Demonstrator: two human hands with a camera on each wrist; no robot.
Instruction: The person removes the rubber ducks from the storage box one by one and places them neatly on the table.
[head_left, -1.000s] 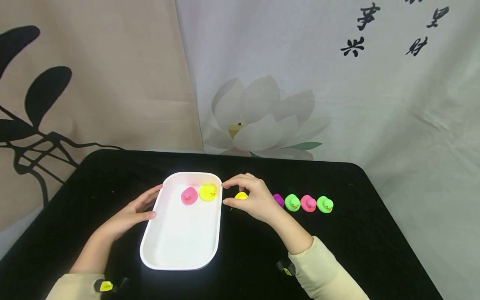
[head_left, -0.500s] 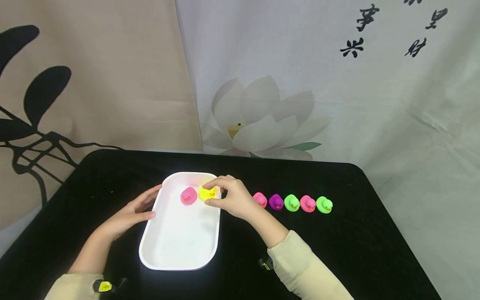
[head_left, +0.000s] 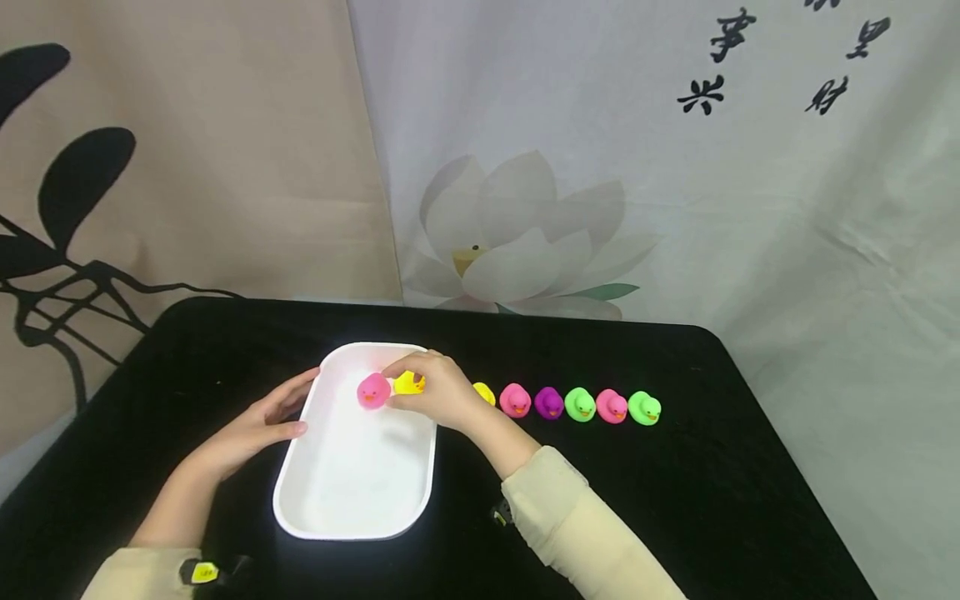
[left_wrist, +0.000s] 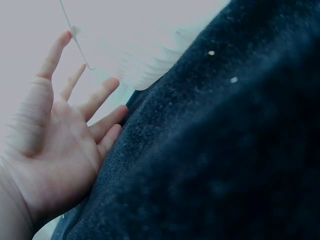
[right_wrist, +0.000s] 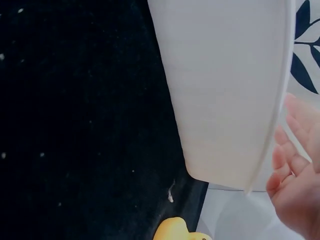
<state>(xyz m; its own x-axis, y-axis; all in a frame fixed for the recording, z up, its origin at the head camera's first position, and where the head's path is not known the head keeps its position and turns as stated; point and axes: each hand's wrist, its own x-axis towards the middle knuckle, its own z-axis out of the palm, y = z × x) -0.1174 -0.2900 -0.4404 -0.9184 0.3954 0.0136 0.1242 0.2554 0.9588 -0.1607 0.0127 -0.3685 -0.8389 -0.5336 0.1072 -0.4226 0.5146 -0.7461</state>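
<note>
In the head view, a white tray [head_left: 352, 483] has a pink rubber duck [head_left: 373, 391] and a yellow rubber duck [head_left: 408, 382] inside, near its far end. My left hand [head_left: 251, 433] rests at the tray's left side, thumb at the rim and fingers extended; the left wrist view shows the left palm [left_wrist: 60, 150] with spread fingers. My right hand [head_left: 438, 392] reaches over the right rim, partly hiding the yellow duck. Its thumb and index finger are apart, tips right at the pink duck's right edge. In the right wrist view, the right hand [right_wrist: 295, 175] is beyond the tray wall [right_wrist: 225, 100].
Right of the tray, a row of rubber ducks lies on the black cloth [head_left: 675, 500]: a partly hidden yellow duck [head_left: 485, 393], a pink duck [head_left: 515, 401], a purple duck [head_left: 549, 403], and several more green and pink ones. A printed curtain [head_left: 525, 100] hangs behind the table.
My right hand has moved left from beside the tray, across its right rim, past the inside yellow duck to the pink duck. The row of ducks is more exposed. My left hand stays at the tray.
</note>
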